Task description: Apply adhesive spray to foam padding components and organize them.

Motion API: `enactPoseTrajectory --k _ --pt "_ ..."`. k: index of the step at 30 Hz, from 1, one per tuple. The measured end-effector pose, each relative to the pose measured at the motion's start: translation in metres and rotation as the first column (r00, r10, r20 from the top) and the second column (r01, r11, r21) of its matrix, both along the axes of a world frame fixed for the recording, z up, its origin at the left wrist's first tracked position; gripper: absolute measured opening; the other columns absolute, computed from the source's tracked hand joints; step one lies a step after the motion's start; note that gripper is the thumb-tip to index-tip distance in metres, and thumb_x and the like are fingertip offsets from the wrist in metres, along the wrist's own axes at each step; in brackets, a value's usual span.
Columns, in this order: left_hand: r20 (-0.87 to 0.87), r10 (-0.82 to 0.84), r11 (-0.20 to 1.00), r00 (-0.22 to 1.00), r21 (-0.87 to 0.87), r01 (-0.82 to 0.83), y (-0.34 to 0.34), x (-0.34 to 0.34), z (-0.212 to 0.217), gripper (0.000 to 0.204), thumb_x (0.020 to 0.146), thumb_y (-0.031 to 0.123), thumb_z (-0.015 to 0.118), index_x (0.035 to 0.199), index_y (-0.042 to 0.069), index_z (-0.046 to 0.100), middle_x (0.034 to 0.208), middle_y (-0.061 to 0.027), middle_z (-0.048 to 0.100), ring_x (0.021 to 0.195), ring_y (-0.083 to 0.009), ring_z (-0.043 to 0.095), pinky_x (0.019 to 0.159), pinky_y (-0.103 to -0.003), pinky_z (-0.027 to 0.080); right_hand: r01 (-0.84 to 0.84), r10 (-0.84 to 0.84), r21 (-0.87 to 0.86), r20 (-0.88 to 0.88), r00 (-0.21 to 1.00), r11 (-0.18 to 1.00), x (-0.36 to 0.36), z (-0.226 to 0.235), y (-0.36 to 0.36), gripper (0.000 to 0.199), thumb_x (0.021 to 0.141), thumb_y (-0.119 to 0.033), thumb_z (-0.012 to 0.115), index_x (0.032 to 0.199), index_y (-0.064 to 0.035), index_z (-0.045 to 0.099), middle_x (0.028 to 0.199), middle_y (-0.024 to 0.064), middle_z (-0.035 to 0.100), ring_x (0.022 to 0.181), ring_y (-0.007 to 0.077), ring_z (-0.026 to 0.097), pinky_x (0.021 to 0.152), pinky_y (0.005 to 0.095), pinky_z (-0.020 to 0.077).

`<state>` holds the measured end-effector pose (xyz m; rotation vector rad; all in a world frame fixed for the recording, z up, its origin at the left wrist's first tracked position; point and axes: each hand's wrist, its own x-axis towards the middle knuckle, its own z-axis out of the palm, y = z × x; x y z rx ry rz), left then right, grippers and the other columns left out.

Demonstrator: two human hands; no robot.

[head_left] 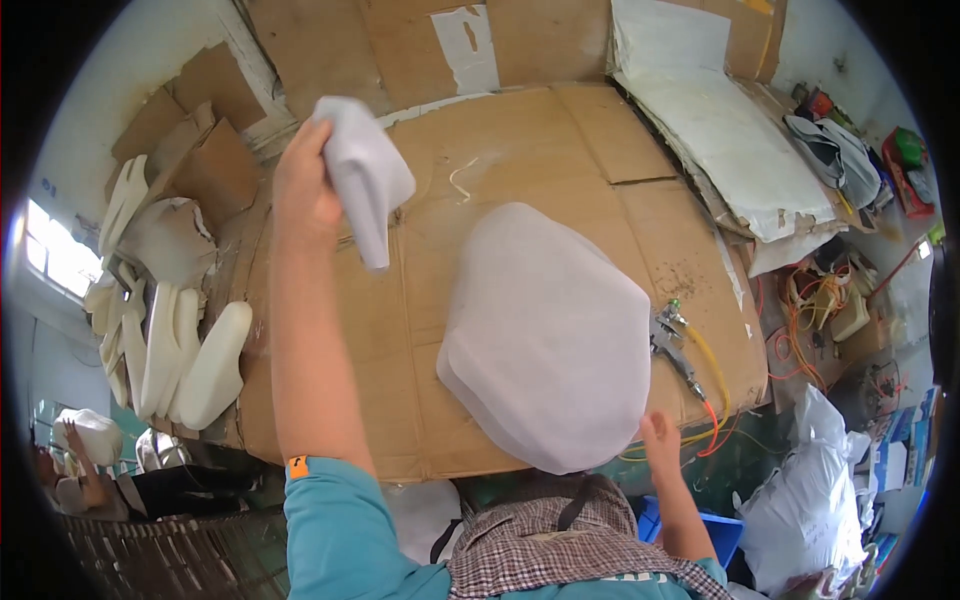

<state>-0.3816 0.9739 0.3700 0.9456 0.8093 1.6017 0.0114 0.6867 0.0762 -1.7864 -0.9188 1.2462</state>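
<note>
My left hand (308, 180) is raised over the far left of the cardboard-covered table, closed around a limp piece of pale grey fabric (368, 175) that hangs down to the right of it. A large padded cushion (550, 335), covered in the same pale grey, lies on the table in front of me. At its lower right edge is my right hand (662, 442), fingers up and slightly apart with nothing visible in them. Whether it touches the cushion is hard to make out. A metal spray gun (672, 345) with a yellow hose rests just right of the cushion.
Cardboard (350, 400) covers the table. Cream foam pieces (215, 365) stand at the left. White sheets (725, 140) are stacked at the far right. Orange hoses, a white plastic bag (805, 510) and a blue bin (720, 532) are at the right. Another person (85, 480) is at lower left.
</note>
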Motion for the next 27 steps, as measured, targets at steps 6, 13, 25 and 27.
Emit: enactPoseTrajectory --k 6,13,25,27 --pt "0.265 -0.287 0.958 0.921 0.111 0.266 -0.049 0.109 0.026 0.038 0.09 0.01 0.043 0.128 0.008 0.043 0.103 -0.0049 0.058 0.089 -0.0154 0.057 0.078 -0.03 0.049 -0.139 0.194 0.139 -0.811 0.553 0.98 -0.081 0.029 0.108 0.054 0.09 -0.043 0.044 0.127 -0.0052 0.04 0.122 0.0133 0.048 0.109 0.0247 0.049 0.089 0.0402 0.0415" --pt "0.026 -0.109 0.988 0.994 0.109 0.105 -0.1 0.111 0.004 0.044 0.089 0.013 0.045 0.131 0.004 0.038 0.123 -0.0078 0.05 0.108 -0.0182 0.05 0.091 -0.032 0.043 -0.06 0.341 0.344 -0.866 0.366 0.937 -0.05 0.097 0.147 0.051 0.086 -0.035 0.053 0.124 -0.0014 0.043 0.11 0.0121 0.057 0.093 0.0207 0.058 0.076 0.0324 0.0491" --pt "-0.064 -0.079 0.687 0.995 -0.727 0.008 -0.19 0.09 -0.245 0.032 0.085 0.009 0.05 0.116 0.001 0.05 0.104 -0.0077 0.059 0.094 -0.0169 0.057 0.082 -0.033 0.048 -0.458 0.462 0.291 0.059 0.885 0.84 0.075 0.05 0.202 0.016 0.082 -0.007 0.055 0.094 0.0032 0.06 0.073 -0.0036 0.057 0.065 0.0027 0.047 0.056 0.019 0.0381" --pt "-0.114 -0.045 0.794 0.992 -0.607 -0.034 -0.171 0.085 -0.224 0.033 0.086 0.009 0.049 0.118 0.001 0.049 0.103 -0.0076 0.06 0.093 -0.0158 0.057 0.081 -0.031 0.048 -0.448 0.448 0.263 0.063 0.892 0.855 0.068 0.066 0.206 0.016 0.083 -0.007 0.055 0.093 0.0027 0.06 0.074 -0.0031 0.058 0.065 0.0035 0.048 0.057 0.0193 0.0391"
